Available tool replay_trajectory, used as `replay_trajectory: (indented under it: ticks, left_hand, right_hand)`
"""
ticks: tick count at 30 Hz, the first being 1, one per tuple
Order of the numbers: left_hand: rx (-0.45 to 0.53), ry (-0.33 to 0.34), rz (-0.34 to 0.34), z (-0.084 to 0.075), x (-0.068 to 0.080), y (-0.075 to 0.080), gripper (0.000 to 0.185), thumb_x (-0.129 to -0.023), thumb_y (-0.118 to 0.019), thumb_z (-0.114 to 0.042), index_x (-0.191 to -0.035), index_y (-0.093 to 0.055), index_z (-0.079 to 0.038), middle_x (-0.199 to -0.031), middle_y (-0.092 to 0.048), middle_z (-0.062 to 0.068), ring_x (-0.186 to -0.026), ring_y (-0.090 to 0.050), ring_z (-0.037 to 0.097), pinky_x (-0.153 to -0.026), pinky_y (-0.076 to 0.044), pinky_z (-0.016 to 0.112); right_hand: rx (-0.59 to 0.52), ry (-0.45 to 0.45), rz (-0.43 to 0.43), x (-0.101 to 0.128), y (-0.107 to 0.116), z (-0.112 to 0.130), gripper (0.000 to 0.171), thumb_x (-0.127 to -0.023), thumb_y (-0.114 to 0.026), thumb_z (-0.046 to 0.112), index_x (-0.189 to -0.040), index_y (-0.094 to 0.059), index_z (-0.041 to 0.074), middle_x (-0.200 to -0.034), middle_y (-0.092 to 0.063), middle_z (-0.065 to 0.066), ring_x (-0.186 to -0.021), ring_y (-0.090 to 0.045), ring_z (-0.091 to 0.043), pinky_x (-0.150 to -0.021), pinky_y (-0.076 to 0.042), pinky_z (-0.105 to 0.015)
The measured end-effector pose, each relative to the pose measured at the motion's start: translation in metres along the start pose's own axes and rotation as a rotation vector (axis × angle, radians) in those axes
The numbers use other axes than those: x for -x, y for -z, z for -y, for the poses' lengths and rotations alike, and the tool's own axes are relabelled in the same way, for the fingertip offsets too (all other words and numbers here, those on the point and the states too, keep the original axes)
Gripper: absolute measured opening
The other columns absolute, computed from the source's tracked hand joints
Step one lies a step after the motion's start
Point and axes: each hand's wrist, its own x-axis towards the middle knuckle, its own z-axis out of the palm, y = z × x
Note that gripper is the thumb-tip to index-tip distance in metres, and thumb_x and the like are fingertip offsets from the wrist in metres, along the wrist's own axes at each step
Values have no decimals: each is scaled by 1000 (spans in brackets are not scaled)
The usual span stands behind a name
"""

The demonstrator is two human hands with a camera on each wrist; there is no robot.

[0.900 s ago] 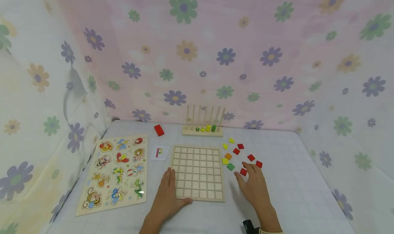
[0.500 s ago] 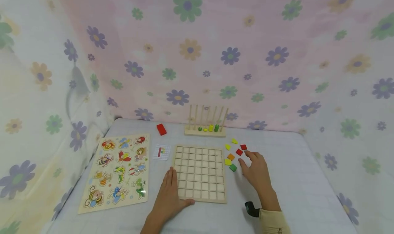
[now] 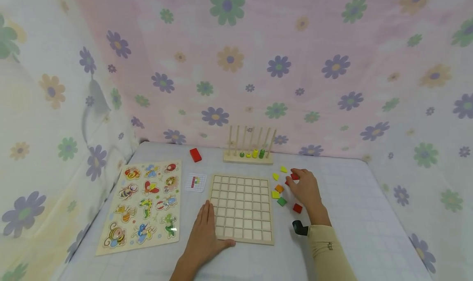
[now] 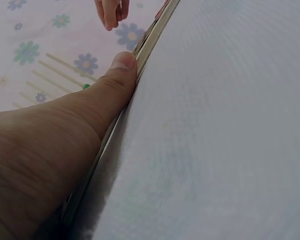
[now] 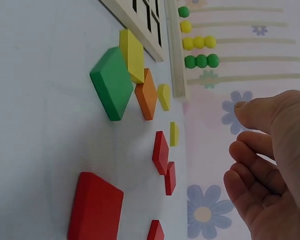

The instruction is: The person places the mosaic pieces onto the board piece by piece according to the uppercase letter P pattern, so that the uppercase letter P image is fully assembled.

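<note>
In the head view my left hand (image 3: pixel 203 236) lies with straight fingers along the left side of a wooden grid board (image 3: pixel 239 212), thumb at its front edge. The left wrist view shows that thumb (image 4: pixel 105 95) against the board's edge. My right hand (image 3: pixel 304 188) hovers with loosely bent fingers over the red tiles at the board's right, partly covering them. Nothing shows between its thumb and fingers (image 5: pixel 255 185) in the right wrist view. A red tile (image 3: pixel 297 208) lies nearer me; a green tile (image 3: pixel 282 201), an orange tile (image 3: pixel 279 188) and yellow tiles (image 3: pixel 275 194) lie beside the board.
A wooden insect puzzle board (image 3: pixel 157 236) lies at the left. Between it and the grid board is a small pattern card (image 3: pixel 196 183). A red block (image 3: pixel 195 155) and a peg rack (image 3: pixel 248 160) with green and yellow beads stand farther back, before a flowered cloth.
My right hand has moved away from me, from beside the nearest red tile to over the farther red ones, uncovering the nearest tile. My left hand stays at the board. The head view has turned slightly.
</note>
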Motion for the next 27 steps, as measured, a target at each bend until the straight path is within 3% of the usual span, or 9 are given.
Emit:
replay_trajectory:
  ticks: [8,17,27]
  left_hand:
    - [21,3,2,0,-2,2,143,-63,-81,-76,-161,-15,4,-170,-12,22,-157,-17,41,-125,-29,54]
    - [24,-6,2,0,1,-1,142,-64,-79,-78,-161,-15,4,-170,-13,23,-157,-18,42,-125,-29,54]
    - [21,3,0,3,0,-2,143,-64,-75,-82,-162,-13,3,-171,-11,22,-157,-16,41,-126,-27,53]
  right_hand:
    - [7,21,55,-26,-5,-5,43,-98,-64,22,-133,-64,-2,-122,-68,-24,-116,-57,-45,-103,-48,-59]
    - [37,-16,115,-40,-16,-5,43,-98,-62,23,-134,-64,-1,-122,-67,-24,-110,-60,-42,-97,-53,-55]
    - [43,-44,208,-59,-27,-10,47,-98,-59,26,-137,-61,-2,-130,-64,-25,-124,-53,-48,-109,-44,-61]
